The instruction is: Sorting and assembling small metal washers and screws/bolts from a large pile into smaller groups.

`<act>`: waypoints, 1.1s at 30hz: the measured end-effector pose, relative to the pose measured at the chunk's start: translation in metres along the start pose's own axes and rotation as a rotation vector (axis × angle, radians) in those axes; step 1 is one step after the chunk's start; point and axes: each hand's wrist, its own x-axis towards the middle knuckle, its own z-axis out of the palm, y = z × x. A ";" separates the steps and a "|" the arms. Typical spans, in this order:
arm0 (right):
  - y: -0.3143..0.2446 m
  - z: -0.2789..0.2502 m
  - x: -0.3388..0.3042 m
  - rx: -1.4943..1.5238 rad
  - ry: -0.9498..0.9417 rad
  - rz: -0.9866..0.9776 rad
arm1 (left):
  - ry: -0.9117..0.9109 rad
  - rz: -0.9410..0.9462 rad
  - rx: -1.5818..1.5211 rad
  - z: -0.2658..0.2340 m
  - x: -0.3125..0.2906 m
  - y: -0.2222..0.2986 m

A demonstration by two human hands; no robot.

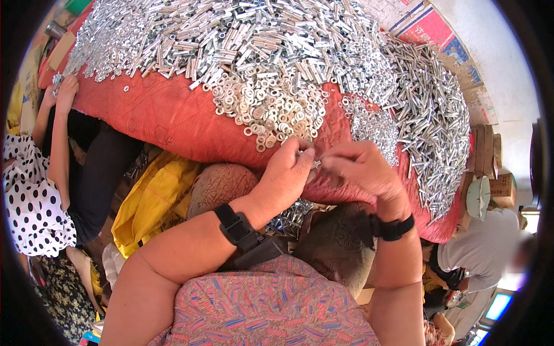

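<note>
**Patterned shirt [265, 311] nearest, small metal piece [315, 164] beyond**

The metal piece sits at the left hand [288, 170], whose thumb and fingers are closed on it; the right hand [366, 170] is bunched just beside, whether gripping I cannot tell. It looks light, stiff, hard to break, probably slippery: best pinched by its outer edges. Beyond lie pale washers [277, 109], then silvery tubes [242, 34], on red woven fabric [156, 115].

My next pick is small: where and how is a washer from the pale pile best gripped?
Probably pinch opposite sides of an outer rim, at the near fringe of the pale washer pile, from the near side: each looks thin, flat and ring-shaped, bordering red cloth.
</note>
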 end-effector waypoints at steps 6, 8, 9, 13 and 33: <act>0.043 -0.110 0.040 -0.941 0.770 -0.206 | 0.058 -0.100 -0.026 0.007 0.000 0.009; 0.055 -0.131 0.054 -1.035 0.781 -0.229 | 0.054 -0.078 0.031 0.006 0.001 0.006; 0.061 -0.135 0.061 -1.130 0.794 -0.250 | 0.057 -0.080 0.033 0.005 0.002 0.005; 0.081 -0.143 0.081 -1.184 0.722 -0.263 | 0.043 -0.133 -0.028 0.006 0.002 0.004; 0.008 0.017 -0.045 -0.306 0.227 -0.310 | -0.089 -0.094 -0.020 0.012 -0.008 0.007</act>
